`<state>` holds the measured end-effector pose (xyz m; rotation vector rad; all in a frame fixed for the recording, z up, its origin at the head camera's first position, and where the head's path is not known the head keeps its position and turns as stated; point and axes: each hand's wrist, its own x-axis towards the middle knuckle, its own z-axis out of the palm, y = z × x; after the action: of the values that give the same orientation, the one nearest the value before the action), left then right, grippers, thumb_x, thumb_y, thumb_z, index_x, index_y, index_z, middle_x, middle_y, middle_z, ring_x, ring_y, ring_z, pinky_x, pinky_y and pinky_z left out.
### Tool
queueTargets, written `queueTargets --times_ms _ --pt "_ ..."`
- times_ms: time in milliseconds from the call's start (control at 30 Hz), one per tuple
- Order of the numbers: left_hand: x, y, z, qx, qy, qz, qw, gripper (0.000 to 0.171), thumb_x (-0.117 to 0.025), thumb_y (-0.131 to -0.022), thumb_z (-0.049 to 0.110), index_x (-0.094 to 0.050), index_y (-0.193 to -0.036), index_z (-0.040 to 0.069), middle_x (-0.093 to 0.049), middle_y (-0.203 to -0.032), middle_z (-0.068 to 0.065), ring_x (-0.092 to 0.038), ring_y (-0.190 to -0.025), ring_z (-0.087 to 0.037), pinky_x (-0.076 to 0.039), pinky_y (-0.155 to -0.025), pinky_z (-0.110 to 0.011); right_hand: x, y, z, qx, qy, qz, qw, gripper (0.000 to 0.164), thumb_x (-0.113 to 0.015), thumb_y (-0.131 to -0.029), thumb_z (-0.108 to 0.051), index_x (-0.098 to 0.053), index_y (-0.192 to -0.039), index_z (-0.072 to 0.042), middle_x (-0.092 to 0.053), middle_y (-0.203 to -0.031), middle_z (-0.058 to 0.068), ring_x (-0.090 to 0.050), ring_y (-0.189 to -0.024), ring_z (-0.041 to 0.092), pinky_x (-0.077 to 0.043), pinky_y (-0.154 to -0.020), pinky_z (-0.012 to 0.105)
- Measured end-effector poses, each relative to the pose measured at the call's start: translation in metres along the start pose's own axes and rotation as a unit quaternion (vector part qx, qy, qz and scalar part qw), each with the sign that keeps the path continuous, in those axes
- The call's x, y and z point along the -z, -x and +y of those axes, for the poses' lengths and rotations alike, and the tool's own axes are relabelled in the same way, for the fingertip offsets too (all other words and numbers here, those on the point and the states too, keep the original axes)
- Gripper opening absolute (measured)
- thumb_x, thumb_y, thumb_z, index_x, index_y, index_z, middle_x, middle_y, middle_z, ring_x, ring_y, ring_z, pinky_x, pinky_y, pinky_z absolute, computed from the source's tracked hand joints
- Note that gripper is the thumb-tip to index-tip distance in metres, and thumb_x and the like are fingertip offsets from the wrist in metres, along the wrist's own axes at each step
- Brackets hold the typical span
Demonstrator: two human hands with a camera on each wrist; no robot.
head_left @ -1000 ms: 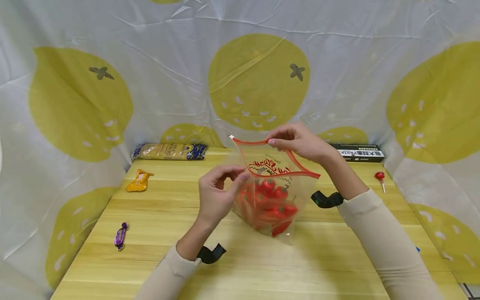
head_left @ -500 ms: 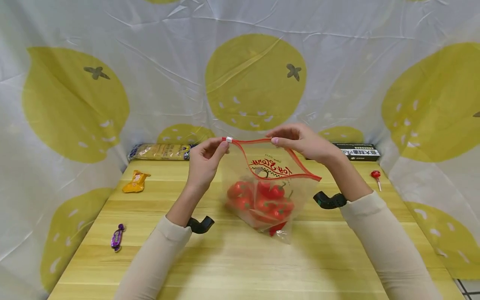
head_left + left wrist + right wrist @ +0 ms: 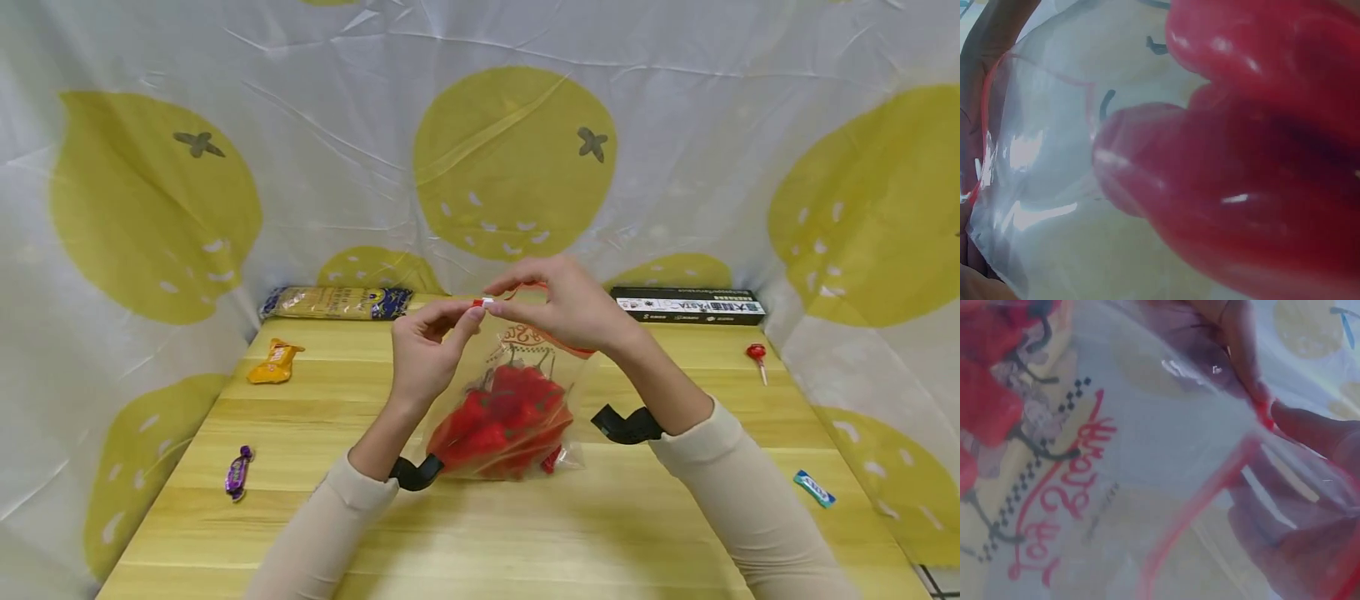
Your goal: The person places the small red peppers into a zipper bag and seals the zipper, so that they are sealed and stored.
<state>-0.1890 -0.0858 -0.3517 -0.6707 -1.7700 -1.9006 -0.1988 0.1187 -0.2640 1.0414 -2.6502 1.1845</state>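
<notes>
A clear slider zip bag (image 3: pixel 468 375) with red lettering stands on the table, bulging with several red peppers (image 3: pixel 517 408) with green stems. At its top left corner, my left hand (image 3: pixel 423 358) pinches the red zip edge between thumb and finger. My right hand (image 3: pixel 581 308) is right beside it, pinching the white slider (image 3: pixel 488 302). The rest of the mouth gapes to the right, as the red zip strip (image 3: pixel 1210 487) in the right wrist view shows. Close up in the left wrist view, the peppers (image 3: pixel 1222 181) fill the right side behind clear plastic.
Along the back lie a pasta packet (image 3: pixel 337 303) and a black pasta box (image 3: pixel 688 306). An orange-wrapped sweet (image 3: pixel 275 362) and a purple one (image 3: pixel 238 473) are at the left. A red lollipop (image 3: pixel 757 358) and a blue-green wrapped stick (image 3: pixel 814 488) are at the right.
My left hand has gone up to the bag's slider corner. My right hand has moved left from the mouth's back edge to the slider. The bag has turned and its mouth has narrowed.
</notes>
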Motion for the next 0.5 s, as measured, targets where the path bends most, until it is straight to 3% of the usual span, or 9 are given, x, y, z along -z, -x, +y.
queueTargets --times_ms 233,400,500 --pt "0.006 0.0 0.0 0.02 0.013 -0.005 0.9997 0.016 -0.072 -0.088 0.013 -0.073 -0.094 -0.002 -0.073 -0.082 -0.002 -0.067 -0.072 -0.02 -0.058 -0.071 -0.031 -0.008 0.004 -0.003 0.008 0.027 0.005 1.0 0.01 -0.065 -0.093 -0.037 -0.071 -0.097 -0.029 -0.068 -0.095 -0.015 -0.061 -0.094 0.005 -0.05 -0.084 0.033" --pt "0.017 0.0 0.002 0.037 0.034 0.022 0.9985 0.014 -0.072 -0.088 0.01 -0.071 -0.093 -0.003 -0.07 -0.079 0.0 -0.067 -0.072 -0.018 -0.057 -0.071 -0.027 0.002 0.025 0.004 -0.028 0.067 0.012 0.997 0.013 -0.064 -0.094 -0.037 -0.07 -0.098 -0.025 -0.067 -0.096 -0.011 -0.06 -0.093 0.008 -0.05 -0.08 0.034" --pt "0.025 0.0 0.001 0.043 0.047 0.038 0.9972 0.01 -0.071 -0.088 0.008 -0.07 -0.092 -0.002 -0.07 -0.079 -0.001 -0.067 -0.073 -0.018 -0.057 -0.073 -0.026 0.013 0.04 0.014 -0.047 0.083 0.017 0.995 0.016 -0.063 -0.094 -0.038 -0.07 -0.099 -0.025 -0.067 -0.095 -0.009 -0.058 -0.08 0.01 -0.048 -0.069 0.033"
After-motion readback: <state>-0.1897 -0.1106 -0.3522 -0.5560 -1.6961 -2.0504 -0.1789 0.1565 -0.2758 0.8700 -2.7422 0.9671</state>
